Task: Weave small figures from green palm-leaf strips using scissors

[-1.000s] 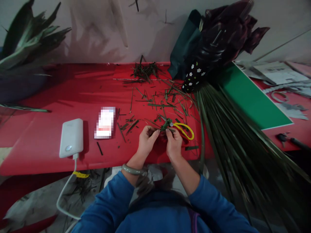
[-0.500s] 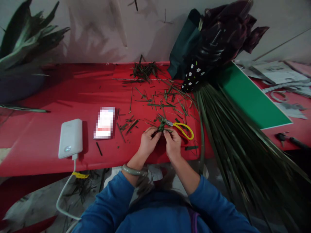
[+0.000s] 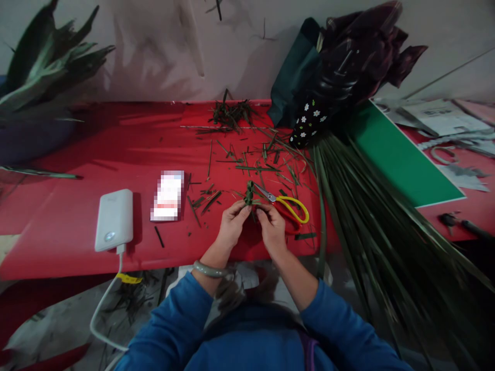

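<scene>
My left hand [image 3: 232, 226] and my right hand [image 3: 271, 228] meet over the red table [image 3: 77, 216], both pinched on a small folded green leaf piece [image 3: 249, 195] that sticks up between the fingertips. A jade-coloured bangle [image 3: 207, 270] circles my left wrist. Yellow-handled scissors [image 3: 288, 202] lie on the table just right of my right hand, blades pointing left. Green leaf offcuts [image 3: 247, 154] are scattered beyond my hands.
A white power bank [image 3: 114, 219] with a cable lies at the left, a blurred phone [image 3: 168, 195] beside it. A long bundle of green leaves [image 3: 371, 221] runs down the right. A green sheet [image 3: 398, 154] and papers [image 3: 444, 121] lie far right.
The leaf piece has been turned from lying rightward to standing more upright, and both hands have shifted slightly left, uncovering the scissor blades.
</scene>
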### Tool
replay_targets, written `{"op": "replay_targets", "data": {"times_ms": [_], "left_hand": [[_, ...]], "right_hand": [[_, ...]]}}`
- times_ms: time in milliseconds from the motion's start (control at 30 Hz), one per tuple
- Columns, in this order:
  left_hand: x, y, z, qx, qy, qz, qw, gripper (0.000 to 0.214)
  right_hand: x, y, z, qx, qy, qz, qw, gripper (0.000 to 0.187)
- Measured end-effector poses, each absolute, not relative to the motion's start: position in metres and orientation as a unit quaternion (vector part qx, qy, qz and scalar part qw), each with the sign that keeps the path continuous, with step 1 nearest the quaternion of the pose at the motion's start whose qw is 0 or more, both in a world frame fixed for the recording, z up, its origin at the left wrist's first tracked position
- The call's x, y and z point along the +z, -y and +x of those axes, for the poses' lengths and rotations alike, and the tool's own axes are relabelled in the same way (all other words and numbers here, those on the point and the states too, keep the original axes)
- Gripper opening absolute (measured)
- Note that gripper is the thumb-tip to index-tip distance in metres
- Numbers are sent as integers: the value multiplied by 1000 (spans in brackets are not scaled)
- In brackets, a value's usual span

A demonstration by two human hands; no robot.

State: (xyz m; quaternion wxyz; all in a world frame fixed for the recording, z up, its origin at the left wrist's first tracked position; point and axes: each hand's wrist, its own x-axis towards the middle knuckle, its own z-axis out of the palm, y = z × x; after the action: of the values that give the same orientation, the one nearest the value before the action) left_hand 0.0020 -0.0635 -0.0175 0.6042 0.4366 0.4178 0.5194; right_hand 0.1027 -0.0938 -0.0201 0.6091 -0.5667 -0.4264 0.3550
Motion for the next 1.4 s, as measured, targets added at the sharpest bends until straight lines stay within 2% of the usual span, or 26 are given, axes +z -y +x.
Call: {"op": "replay_targets", "data": {"times_ms": [200, 367, 467, 600, 733, 900, 1100, 1200, 1300, 1400], "left_hand": [[-15, 61, 0, 526, -385, 376, 659, 16], [-16, 63, 0, 494, -382, 378, 683, 19], [-16, 64, 1, 484, -376, 365, 701, 18], [-14, 65, 4, 508, -385, 372, 675, 20], [-12, 65, 4, 539, -405, 382, 631, 36], [-15, 65, 2, 532, -430, 390, 616, 21], [-18, 64, 1, 549, -422, 371, 618, 17], [-18, 63, 2, 557, -412, 377, 615, 16], [-20, 62, 2, 552, -409, 383, 618, 16], [-22, 62, 2, 555, -413, 368, 621, 15]], "right_hand": [[-12, 95, 100, 385, 538, -519, 541, 22], [-11, 96, 99, 435, 507, -504, 547, 24], [-15, 96, 100, 425, 499, -522, 546, 20], [-19, 98, 101, 391, 469, -552, 568, 15], [-22, 98, 99, 372, 492, -574, 539, 13], [-23, 97, 97, 346, 543, -580, 499, 14], [-15, 101, 102, 324, 562, -594, 476, 18], [-8, 102, 117, 291, 558, -623, 463, 20], [-1, 101, 144, 208, 593, -648, 430, 19], [5, 104, 176, 97, 672, -666, 309, 19]]}}
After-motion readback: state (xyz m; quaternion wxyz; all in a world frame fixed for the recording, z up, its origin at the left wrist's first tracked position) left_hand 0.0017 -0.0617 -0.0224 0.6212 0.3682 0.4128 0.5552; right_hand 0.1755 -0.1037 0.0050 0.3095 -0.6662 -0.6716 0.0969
